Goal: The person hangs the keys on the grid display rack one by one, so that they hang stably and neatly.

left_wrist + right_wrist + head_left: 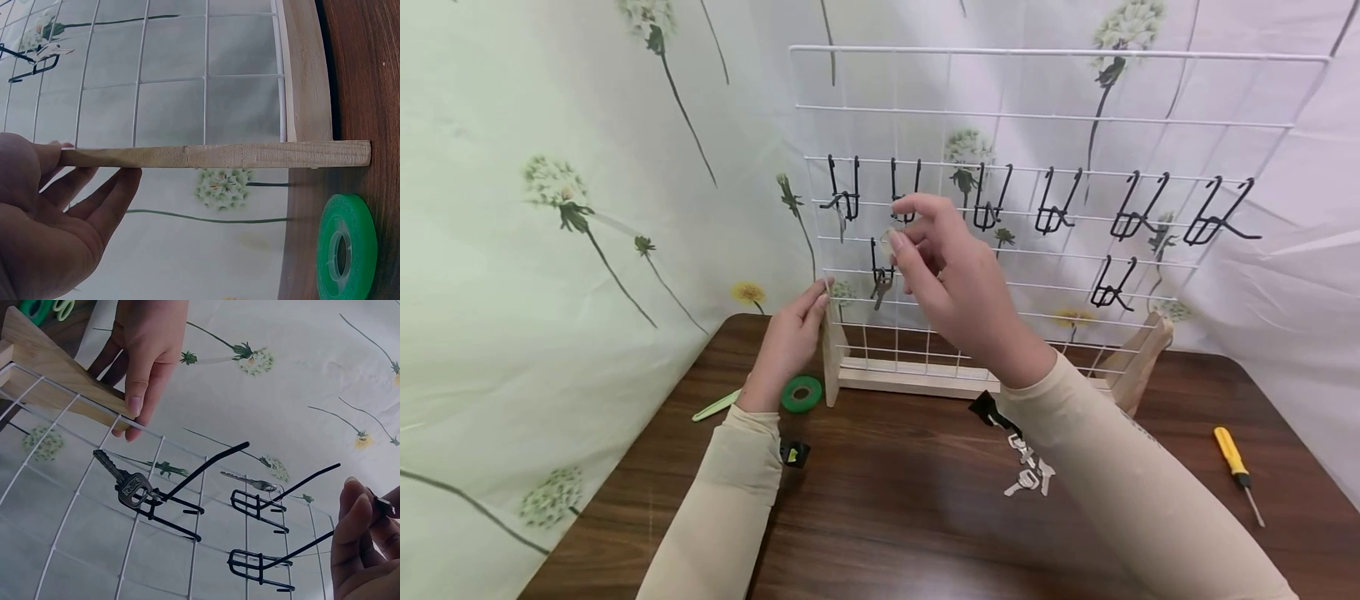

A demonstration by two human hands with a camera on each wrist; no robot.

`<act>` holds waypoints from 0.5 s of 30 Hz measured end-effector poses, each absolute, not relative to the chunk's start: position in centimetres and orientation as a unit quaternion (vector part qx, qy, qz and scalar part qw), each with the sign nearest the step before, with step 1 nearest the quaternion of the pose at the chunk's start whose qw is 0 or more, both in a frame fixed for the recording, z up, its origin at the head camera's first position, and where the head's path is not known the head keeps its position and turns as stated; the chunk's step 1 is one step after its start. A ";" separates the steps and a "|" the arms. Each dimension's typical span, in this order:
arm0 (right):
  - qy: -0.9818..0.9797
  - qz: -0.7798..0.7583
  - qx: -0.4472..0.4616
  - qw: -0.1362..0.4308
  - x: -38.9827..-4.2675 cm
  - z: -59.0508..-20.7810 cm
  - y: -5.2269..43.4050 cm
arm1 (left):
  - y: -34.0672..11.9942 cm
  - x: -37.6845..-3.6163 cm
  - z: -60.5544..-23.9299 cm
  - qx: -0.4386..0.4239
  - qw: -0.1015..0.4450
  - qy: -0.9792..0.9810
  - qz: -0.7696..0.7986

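My left hand [790, 337] grips the upper end of the wooden side post [219, 156] of a white wire grid rack [1060, 54], thumb on one face and fingers on the other. Before the second black hook [262, 565] of the upper row is my right hand [958, 279]. Between its thumb and fingers it pinches a small metal key [382, 505], mostly hidden by the fingertips. One key [841, 221] hangs on the leftmost upper hook. Another key [134, 490] hangs on the lower left hook, below the right hand.
Several loose keys [1028, 477] lie on the brown table [880, 533] by the right forearm. A green tape roll [802, 394] and a light green strip-like tool [715, 406] are near the left wrist. A yellow screwdriver [1231, 454] lies at right. More black hooks [1138, 208] line the grid.
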State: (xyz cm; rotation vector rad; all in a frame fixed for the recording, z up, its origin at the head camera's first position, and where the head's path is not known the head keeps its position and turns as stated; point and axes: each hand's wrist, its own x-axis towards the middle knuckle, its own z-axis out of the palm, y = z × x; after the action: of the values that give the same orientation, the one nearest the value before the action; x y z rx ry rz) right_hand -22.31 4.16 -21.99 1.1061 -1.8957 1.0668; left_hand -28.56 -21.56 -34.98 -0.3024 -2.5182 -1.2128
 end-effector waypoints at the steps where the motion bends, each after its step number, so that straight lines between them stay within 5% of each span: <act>1: -0.728 0.413 0.426 0.343 -22.4 -21.9 4.1 | -21.5 -28.6 -35.0 -0.106 0.166 -0.883 -0.426; 15: -0.731 0.469 0.398 0.296 -23.4 -21.6 3.3 | -21.4 -28.4 -34.8 -0.103 0.164 -0.885 -0.423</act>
State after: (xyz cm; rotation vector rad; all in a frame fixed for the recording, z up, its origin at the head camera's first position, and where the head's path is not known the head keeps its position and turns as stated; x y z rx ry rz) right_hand -23.38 3.35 -21.63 1.0597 -1.9439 1.2467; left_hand -28.35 -21.40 -34.81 -0.2947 -2.5232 -1.2068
